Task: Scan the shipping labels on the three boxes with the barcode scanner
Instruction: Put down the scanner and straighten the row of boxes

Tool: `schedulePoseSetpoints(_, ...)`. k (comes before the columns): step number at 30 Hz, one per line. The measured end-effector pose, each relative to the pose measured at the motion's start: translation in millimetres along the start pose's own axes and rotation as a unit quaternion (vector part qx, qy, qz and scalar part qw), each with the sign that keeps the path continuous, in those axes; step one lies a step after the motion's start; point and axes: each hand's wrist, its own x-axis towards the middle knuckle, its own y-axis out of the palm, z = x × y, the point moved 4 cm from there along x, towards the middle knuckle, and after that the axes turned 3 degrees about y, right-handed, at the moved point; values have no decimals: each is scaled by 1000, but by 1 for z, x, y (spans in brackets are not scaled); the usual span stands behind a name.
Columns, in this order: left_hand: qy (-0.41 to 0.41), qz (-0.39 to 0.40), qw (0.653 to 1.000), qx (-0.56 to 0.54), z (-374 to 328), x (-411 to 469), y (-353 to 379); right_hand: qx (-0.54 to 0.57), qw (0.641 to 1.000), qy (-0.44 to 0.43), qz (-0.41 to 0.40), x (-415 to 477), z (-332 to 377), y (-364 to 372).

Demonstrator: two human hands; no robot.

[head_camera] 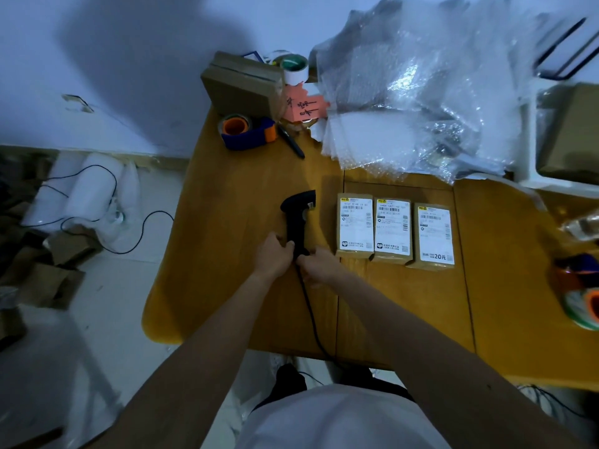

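Three small cardboard boxes lie side by side on the wooden table point(246, 196), each with a white shipping label facing up: the left box point(355, 225), the middle box point(392, 229) and the right box point(435, 235). Left of them lies a black barcode scanner point(297, 218), head pointing away from me, its black cable point(309, 306) trailing toward me over the table edge. My left hand point(274, 256) grips the lower handle from the left. My right hand point(319, 265) closes on the handle's base, where the cable joins, from the right.
A blue and orange tape dispenser point(248, 131), a black marker point(291, 142), a brown carton point(243, 84) and tape rolls point(293, 68) sit at the table's far end. Bubble wrap point(421, 92) is piled behind the boxes. More tape point(583, 303) lies at the right edge.
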Motion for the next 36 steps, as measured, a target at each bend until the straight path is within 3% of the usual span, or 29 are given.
schedulePoseSetpoints(8,73,-53,995,-30,-27,-27,3,-8,990,-114,-83,-25,-8,-26)
schedulePoseSetpoints(15,123,-28,992,-20,-62,-43,27,29,969,-130,-206,-34,-27,-82)
schedulePoseSetpoints(21,121,16,992,18,-81,-53,62,-17,915,-151,-374,-45,-59,-144)
schedulePoseSetpoints(24,129,38,991,-10,-89,-57,75,-37,895,-111,-430,-45,-88,-175)
schedulePoseSetpoints(27,112,25,993,-40,-91,-57,81,0,892,-26,-450,-41,-122,-200)
schedulePoseSetpoints(30,98,14,994,-40,-93,-56,85,31,905,41,-421,-32,-148,-213)
schedulePoseSetpoints(36,64,5,998,-10,-91,-47,88,58,929,67,-361,-18,-166,-217)
